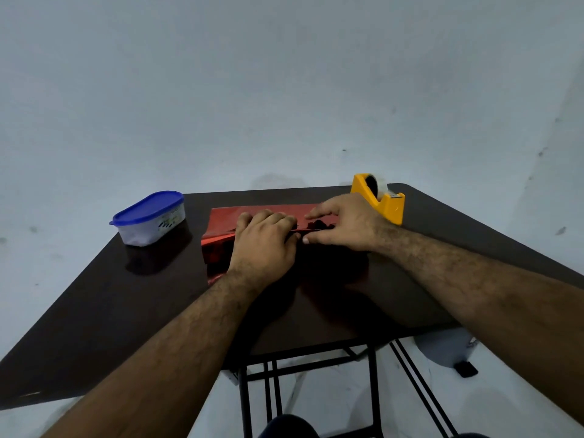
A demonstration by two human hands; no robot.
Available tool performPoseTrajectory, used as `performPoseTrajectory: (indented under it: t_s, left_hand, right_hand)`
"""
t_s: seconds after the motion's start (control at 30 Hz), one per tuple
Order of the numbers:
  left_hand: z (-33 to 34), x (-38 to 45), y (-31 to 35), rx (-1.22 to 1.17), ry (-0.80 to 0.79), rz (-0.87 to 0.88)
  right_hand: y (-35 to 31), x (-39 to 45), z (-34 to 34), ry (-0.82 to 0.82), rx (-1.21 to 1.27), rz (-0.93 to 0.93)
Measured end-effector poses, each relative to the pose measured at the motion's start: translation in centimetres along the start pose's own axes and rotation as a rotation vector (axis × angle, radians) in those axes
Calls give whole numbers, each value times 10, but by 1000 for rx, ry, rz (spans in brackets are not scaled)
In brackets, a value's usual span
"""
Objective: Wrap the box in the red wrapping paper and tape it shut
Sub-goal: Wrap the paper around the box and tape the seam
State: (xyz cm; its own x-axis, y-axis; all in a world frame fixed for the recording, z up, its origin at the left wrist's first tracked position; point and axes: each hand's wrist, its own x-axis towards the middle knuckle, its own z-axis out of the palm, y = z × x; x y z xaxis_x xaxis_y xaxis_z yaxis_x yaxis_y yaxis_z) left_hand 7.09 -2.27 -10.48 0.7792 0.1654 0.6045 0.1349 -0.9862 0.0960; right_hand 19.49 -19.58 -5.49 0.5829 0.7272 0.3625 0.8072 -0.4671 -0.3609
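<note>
wall (284, 74): pale blue-grey, scuffed | table (126, 311): dark, folding | floor (331, 390): white

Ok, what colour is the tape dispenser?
Yellow: the tape dispenser stands at the table's far right, clearest in the head view.

Dim, bluish light; soft shadows pool under both forearms on the glossy surface (94, 311); wide-angle bending at edges.

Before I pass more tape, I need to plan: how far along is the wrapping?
Done: the red wrapping paper is folded up over the box, which is hidden under it. In hand: the left hand and right hand press the overlapping edges down along the top. Left: no tape shows on the seam, the yellow tape dispenser stands untouched behind, and the left end is still open.
</note>
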Motion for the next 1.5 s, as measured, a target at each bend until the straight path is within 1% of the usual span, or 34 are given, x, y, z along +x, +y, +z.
performPoseTrajectory:
  t_s: [0.03, 0.07, 0.1, 0.13, 0.17, 0.2, 0.27, 0.33, 0.43, 0.47, 0.57, 0.67, 0.77, 0.97, 1.03, 1.13, 1.2, 1.27, 1.37, 1.5]
  left_hand:
    - [0, 0, 0, -11, -1, -2]
    - [0, 0, 0, -21, -3, -6]
    - [0, 1, -1, -26, -5, -9]
    - [1, 0, -1, -29, -5, -11]
    - [1, 0, -1, -30, -2, -11]
    - [2, 0, -1, -34, 1, -10]
    - [3, 0, -1, -38, 10, -8]
    - [4, 0, -1, -40, 22, -5]
    - [6, 0, -3, -37, 33, -3]
    - [6, 0, -3, -38, 34, -4]
    - [7, -1, -3, -43, 32, -11]
    - [7, -1, -2, -54, 27, -18]
    - [6, -2, -2, -65, 24, -29]
    - [5, -3, -2, -85, 29, -54]
    - [5, -2, -1, -86, 23, -58]
    - [5, -2, -1, -78, 22, -59]
    - [6, -2, -1, -75, 25, -57]
    - [7, -2, -2, -76, 18, -59]
    - [8, -1, -2, -67, 4, -67]
    - [9, 0, -2, -60, 0, -67]
  right_hand:
    - [2, 0, -5, 88, 111, 30]
    - [6, 2, -10, 237, 210, 75]
    - [13, 7, -16, 402, 266, 142]
    - [24, 13, -24, 532, 288, 240]
    - [37, 20, -34, 604, 289, 364]
    - [51, 26, -45, 621, 266, 486]
    - [78, 34, -64, 561, 179, 698]
    - [93, 38, -77, 448, 114, 843]
    - [102, 45, -86, 204, 97, 936]
    - [105, 48, -88, 149, 115, 965]
    - [114, 56, -91, 72, 195, 1057]
    - [106, 56, -94, 32, 234, 1090]
    - [110, 58, -95, -26, 267, 1032]
    - [110, 56, -86, 34, 363, 985]
    - [111, 59, -82, 47, 377, 1016]
    - [112, 62, -77, 133, 445, 1099]
    - [113, 64, -75, 185, 523, 1109]
    - [113, 65, -72, 254, 662, 1106]
    - [113, 63, -65, 427, 918, 1110]
    - [115, 54, -57, 616, 1129, 1032]
